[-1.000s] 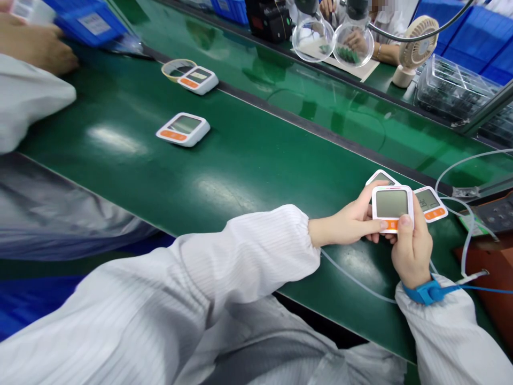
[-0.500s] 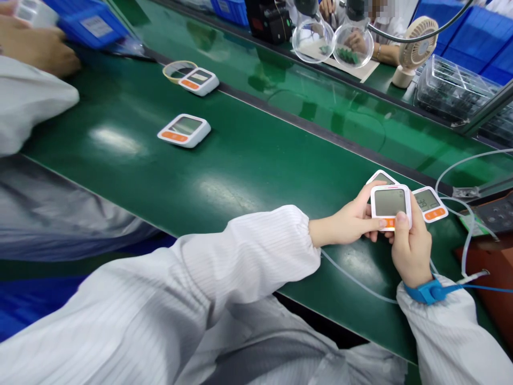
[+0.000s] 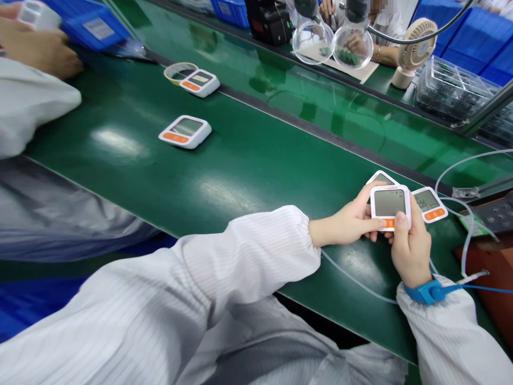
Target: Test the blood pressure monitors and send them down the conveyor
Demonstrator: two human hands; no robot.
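A white device with a grey screen and orange buttons [image 3: 389, 202] is held upright between both of my hands. My left hand [image 3: 358, 214] grips its left side, thumb on the orange strip. On the right side my right hand [image 3: 412, 243] is wrapped round it, with its thumb at the lower right corner; a blue strap [image 3: 427, 292] circles that wrist. Behind the held device lie a second device [image 3: 381, 177], partly covered, and a third [image 3: 430, 205] with digits on its screen. Farther left on the green table [image 3: 256, 160] are two more devices [image 3: 186, 132] [image 3: 199, 82].
A tape ring [image 3: 173, 71] lies by the far device. Clear tubing [image 3: 466, 251] and a brown box [image 3: 491, 283] are at the right. Another person's hand [image 3: 44, 51] works at the upper left near a blue bin [image 3: 94, 27]. A fan [image 3: 417, 45] stands across the bench.
Small marks on the held device's screen look slightly different at the upper right. My hands keep the same hold; the view has shifted very slightly.
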